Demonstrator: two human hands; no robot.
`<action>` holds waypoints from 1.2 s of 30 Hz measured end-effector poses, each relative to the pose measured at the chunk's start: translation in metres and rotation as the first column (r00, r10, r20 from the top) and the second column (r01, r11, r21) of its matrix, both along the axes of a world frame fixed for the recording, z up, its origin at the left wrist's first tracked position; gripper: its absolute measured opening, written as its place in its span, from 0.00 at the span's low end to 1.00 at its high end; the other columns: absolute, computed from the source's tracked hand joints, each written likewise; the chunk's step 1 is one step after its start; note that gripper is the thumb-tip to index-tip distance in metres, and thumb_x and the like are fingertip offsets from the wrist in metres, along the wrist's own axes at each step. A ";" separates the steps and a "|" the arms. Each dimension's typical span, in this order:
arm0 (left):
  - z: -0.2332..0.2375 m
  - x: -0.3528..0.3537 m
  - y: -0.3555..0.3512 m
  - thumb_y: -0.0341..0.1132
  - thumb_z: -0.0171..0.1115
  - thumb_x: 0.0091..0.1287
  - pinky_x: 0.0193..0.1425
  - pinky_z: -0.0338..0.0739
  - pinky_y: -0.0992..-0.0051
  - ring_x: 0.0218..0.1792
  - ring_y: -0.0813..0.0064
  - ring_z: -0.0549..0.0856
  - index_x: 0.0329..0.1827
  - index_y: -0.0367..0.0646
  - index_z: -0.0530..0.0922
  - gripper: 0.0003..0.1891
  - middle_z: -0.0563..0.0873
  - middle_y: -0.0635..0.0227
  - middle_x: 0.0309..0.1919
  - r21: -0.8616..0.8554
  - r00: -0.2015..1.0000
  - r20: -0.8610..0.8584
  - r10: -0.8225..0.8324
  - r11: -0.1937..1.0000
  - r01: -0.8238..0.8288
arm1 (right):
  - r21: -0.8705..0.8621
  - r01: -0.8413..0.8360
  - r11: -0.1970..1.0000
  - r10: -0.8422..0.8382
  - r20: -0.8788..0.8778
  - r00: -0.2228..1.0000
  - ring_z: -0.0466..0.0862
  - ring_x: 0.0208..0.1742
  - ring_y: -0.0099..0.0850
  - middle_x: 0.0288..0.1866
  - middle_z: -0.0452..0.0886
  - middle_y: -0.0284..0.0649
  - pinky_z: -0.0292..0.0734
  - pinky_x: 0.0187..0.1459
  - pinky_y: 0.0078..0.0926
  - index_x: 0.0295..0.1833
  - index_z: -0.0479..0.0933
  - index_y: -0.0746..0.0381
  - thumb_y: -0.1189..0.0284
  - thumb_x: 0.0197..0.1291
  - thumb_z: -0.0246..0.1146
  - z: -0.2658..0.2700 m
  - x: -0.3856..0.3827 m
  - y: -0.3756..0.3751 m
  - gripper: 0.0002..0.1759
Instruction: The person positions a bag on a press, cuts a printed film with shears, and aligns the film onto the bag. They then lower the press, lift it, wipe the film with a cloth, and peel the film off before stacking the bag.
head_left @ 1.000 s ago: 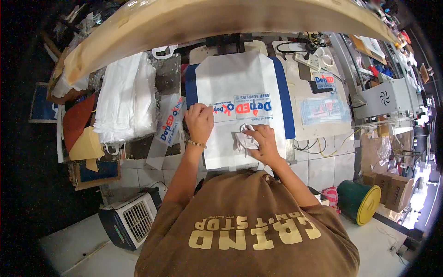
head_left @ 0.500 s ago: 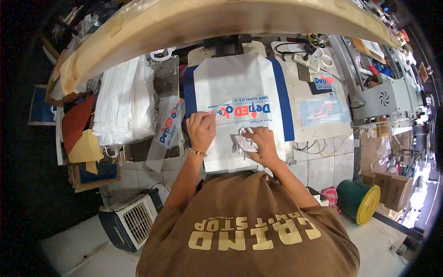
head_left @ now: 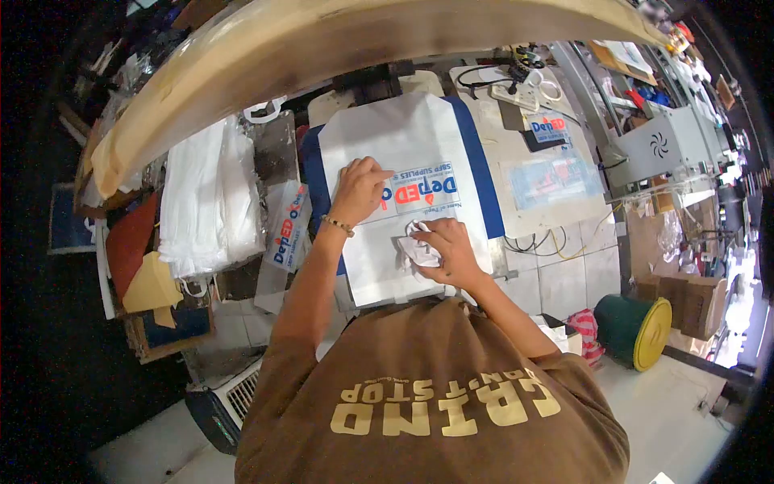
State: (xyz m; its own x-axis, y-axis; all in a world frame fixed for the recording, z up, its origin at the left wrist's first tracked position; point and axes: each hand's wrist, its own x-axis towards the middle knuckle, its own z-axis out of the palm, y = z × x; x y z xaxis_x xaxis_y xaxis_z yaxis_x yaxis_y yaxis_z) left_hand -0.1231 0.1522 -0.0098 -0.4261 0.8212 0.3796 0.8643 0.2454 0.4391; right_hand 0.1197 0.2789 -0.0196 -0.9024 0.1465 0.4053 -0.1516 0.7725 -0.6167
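Lying at the centre of the frame, the white sheet (head_left: 387, 133) is showing blue edges (head_left: 481, 173) and leaving bare room above its print (head_left: 427, 191), a curved beam (head_left: 387, 36) bounding the top. The right grip (head_left: 450, 252) is pinching a crumpled cloth (head_left: 418, 247) below the print; the left grip (head_left: 360, 194) is curling half-closed over the print's left end, any hold unclear. Compared with the earlier frame, it is resting higher, covering more lettering.

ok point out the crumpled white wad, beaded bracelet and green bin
Crumpled white wad (head_left: 419, 254): head view, on its bunched middle.
Beaded bracelet (head_left: 339, 225): head view, on its beads.
Green bin (head_left: 622, 331): head view, on its side wall.
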 end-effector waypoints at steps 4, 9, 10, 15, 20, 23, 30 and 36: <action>0.000 -0.011 0.000 0.28 0.68 0.63 0.58 0.76 0.60 0.51 0.59 0.83 0.47 0.45 0.90 0.11 0.85 0.64 0.42 -0.094 0.996 0.084 -0.018 0.995 0.026 | -0.011 0.028 1.000 -0.028 -0.016 0.999 0.78 0.57 0.41 0.59 0.84 0.37 0.68 0.56 0.40 0.57 0.84 0.56 0.62 0.39 0.78 -0.004 0.000 -0.002 0.33; 0.007 -0.017 -0.007 0.27 0.71 0.61 0.55 0.80 0.61 0.48 0.57 0.86 0.43 0.42 0.89 0.08 0.85 0.62 0.42 -0.027 0.988 0.121 -0.098 0.994 0.102 | -0.017 0.029 0.999 -0.029 -0.017 0.999 0.78 0.57 0.40 0.61 0.83 0.37 0.67 0.56 0.40 0.57 0.84 0.55 0.63 0.39 0.79 -0.005 0.001 -0.002 0.33; 0.008 -0.012 -0.015 0.26 0.71 0.61 0.53 0.82 0.63 0.46 0.58 0.87 0.42 0.42 0.90 0.07 0.85 0.62 0.42 -0.035 0.984 0.155 -0.092 0.995 0.098 | -0.018 0.025 1.000 -0.026 -0.012 1.000 0.78 0.57 0.40 0.61 0.83 0.37 0.67 0.56 0.40 0.57 0.84 0.55 0.63 0.39 0.79 -0.003 0.001 -0.002 0.33; -0.005 0.002 -0.037 0.24 0.71 0.60 0.42 0.84 0.66 0.36 0.62 0.88 0.33 0.41 0.88 0.02 0.84 0.63 0.38 0.100 0.993 0.086 -0.076 0.993 0.067 | -0.012 0.032 0.999 -0.032 0.016 0.999 0.78 0.57 0.40 0.63 0.83 0.37 0.67 0.56 0.40 0.56 0.84 0.55 0.63 0.39 0.79 -0.003 0.001 -0.002 0.32; -0.005 0.002 -0.040 0.23 0.71 0.61 0.42 0.83 0.66 0.37 0.62 0.87 0.36 0.41 0.88 0.03 0.84 0.63 0.37 0.145 0.994 0.052 -0.098 0.985 0.089 | 0.007 0.017 1.000 -0.017 0.011 1.000 0.77 0.58 0.42 0.60 0.82 0.38 0.68 0.56 0.43 0.56 0.83 0.55 0.60 0.41 0.78 -0.003 0.000 -0.001 0.32; -0.005 -0.005 -0.046 0.23 0.71 0.62 0.42 0.82 0.66 0.38 0.61 0.86 0.37 0.41 0.88 0.04 0.84 0.62 0.37 0.143 0.986 0.142 -0.091 0.987 0.071 | 0.000 0.011 1.000 -0.011 0.017 1.000 0.77 0.58 0.42 0.60 0.82 0.38 0.68 0.56 0.43 0.57 0.83 0.55 0.60 0.42 0.78 -0.003 0.000 0.000 0.32; -0.003 -0.004 -0.037 0.23 0.74 0.60 0.45 0.83 0.67 0.40 0.64 0.88 0.41 0.39 0.88 0.07 0.86 0.61 0.41 0.140 0.992 0.084 -0.091 0.987 0.079 | 0.004 0.015 1.000 -0.015 0.030 0.999 0.77 0.58 0.41 0.60 0.82 0.38 0.68 0.57 0.43 0.57 0.83 0.55 0.60 0.42 0.78 -0.002 0.000 -0.001 0.32; -0.011 0.000 -0.031 0.25 0.73 0.61 0.49 0.83 0.65 0.44 0.60 0.88 0.52 0.41 0.86 0.16 0.86 0.60 0.42 0.059 0.949 0.310 0.053 0.995 -0.075 | -0.004 0.017 1.000 -0.017 0.017 1.000 0.78 0.58 0.41 0.60 0.82 0.37 0.68 0.56 0.43 0.56 0.84 0.55 0.62 0.41 0.78 -0.001 0.000 -0.001 0.31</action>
